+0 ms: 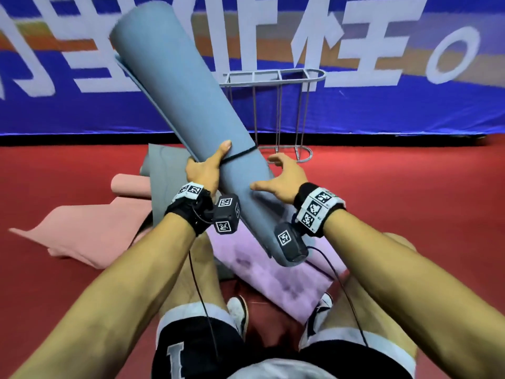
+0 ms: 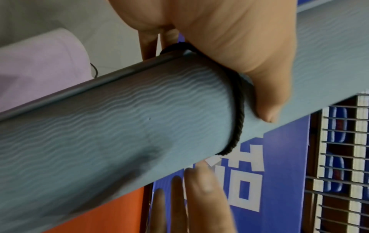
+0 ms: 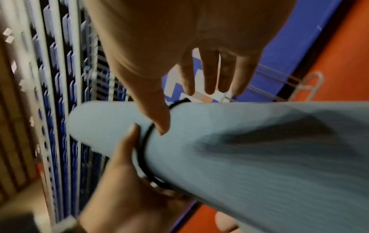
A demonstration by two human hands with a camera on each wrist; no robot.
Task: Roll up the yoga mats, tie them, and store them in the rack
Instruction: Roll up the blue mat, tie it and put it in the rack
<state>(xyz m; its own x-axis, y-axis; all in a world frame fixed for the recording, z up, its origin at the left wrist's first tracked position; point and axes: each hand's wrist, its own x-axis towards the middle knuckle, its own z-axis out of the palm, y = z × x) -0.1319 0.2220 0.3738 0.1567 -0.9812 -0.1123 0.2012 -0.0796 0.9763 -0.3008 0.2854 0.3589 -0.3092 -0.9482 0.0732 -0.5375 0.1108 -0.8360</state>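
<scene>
We see bare red floor (image 1: 396, 187) right of the rack (image 1: 276, 77); loose mats (image 1: 90, 231) clutter the left

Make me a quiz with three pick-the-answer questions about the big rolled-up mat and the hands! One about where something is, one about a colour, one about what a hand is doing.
1. Where is the wire rack?
A. in front of the blue banner
B. on the person's lap
C. on top of the pink mat

2. What colour is the band around the rolled mat?
A. white
B. black
C. yellow

3. What is the left hand doing?
A. resting flat on the floor
B. holding a shoe
C. gripping the rolled mat

Answers:
1. A: the rack stands on the red floor with the blue banner right behind it.
2. B: the left wrist view shows a dark black loop circling the grey-blue roll.
3. C: its thumb lies over the roll beside the band and its fingers wrap under; the right hand is spread with its thumb touching the roll.
</scene>
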